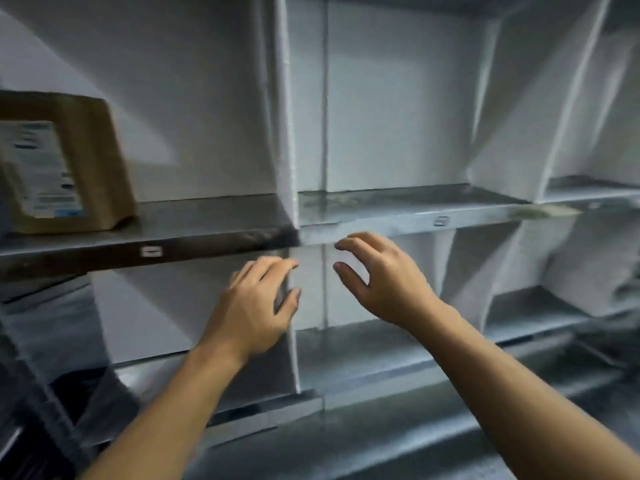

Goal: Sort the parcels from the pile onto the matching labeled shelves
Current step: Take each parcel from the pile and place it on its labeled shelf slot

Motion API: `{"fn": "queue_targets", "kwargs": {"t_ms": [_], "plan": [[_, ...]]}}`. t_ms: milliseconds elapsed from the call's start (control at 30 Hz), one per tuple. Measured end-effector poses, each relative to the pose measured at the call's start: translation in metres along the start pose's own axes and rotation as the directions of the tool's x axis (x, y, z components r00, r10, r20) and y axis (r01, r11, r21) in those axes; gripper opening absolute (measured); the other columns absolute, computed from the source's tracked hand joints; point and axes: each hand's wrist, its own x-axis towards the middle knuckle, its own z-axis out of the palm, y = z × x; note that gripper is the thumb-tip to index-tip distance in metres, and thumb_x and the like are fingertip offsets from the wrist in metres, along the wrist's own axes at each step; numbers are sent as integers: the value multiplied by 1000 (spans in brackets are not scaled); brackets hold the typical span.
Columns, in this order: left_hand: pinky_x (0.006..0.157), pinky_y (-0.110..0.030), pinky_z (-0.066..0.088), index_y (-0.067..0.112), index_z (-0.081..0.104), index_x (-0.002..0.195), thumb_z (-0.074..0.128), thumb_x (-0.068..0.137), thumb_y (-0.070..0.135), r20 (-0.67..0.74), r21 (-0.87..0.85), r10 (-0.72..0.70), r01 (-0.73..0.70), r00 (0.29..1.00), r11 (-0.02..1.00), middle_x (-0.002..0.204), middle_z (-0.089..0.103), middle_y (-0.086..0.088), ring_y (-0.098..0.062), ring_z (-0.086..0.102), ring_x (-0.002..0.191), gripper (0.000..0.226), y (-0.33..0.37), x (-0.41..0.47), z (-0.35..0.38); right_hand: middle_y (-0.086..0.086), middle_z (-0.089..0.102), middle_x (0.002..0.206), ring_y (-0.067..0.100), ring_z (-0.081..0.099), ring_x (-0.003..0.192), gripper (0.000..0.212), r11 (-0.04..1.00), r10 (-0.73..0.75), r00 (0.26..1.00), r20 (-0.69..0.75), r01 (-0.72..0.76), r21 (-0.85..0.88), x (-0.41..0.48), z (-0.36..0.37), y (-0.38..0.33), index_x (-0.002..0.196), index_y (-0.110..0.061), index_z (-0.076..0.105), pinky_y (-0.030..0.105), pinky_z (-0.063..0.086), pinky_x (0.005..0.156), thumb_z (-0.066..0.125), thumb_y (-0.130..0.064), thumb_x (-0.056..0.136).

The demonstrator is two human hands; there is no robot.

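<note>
1. The left hand (258,303) and right hand (388,285) hang empty at mid-frame, fingers loosely spread.
2. The brown parcel (79,157) stands upright on the upper-left shelf (214,220), up and left of both; the left hand is nearer.

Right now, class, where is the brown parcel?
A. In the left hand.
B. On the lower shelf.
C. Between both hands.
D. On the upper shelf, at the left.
D: the brown parcel stands on the upper shelf at the left; the left hand and right hand hold nothing.
</note>
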Motion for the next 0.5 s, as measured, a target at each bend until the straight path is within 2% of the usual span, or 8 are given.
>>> {"fn": "queue_targets", "kwargs": {"t_ms": [100,200,333,500], "plan": [[93,-40,46,13,61,123,45,86,40,58,-78,66,-61,996,995,117,61,-4,-26,56,106,48,66,22,54,10,67,116,37,64,94,33,968,89,994,64,-71,-239,-49,-49,60,120,-10,67,42,55,71,64,-31,95],[87,-40,46,19,59,124,51,86,39,119,-104,134,-122,984,987,118,59,-1,-26,56,104,44,133,41,107,10,62,125,37,62,100,40,890,257,957,131,-182,-417,-102,-94,115,129,-13,61,44,54,78,57,-38,98],[86,-38,43,23,58,125,60,87,35,182,-167,243,-214,953,962,120,58,1,-25,55,105,40,223,62,172,10,62,126,38,61,102,41,779,428,899,91,-316,-541,-170,-151,176,131,-16,58,43,53,78,53,-39,98],[95,-38,40,23,54,130,54,92,37,249,-272,353,-285,902,919,127,56,1,-23,51,114,41,328,85,240,8,59,124,35,59,107,42,595,604,797,3,-449,-667,-232,-218,231,133,-20,53,42,50,81,46,-44,99]]}}
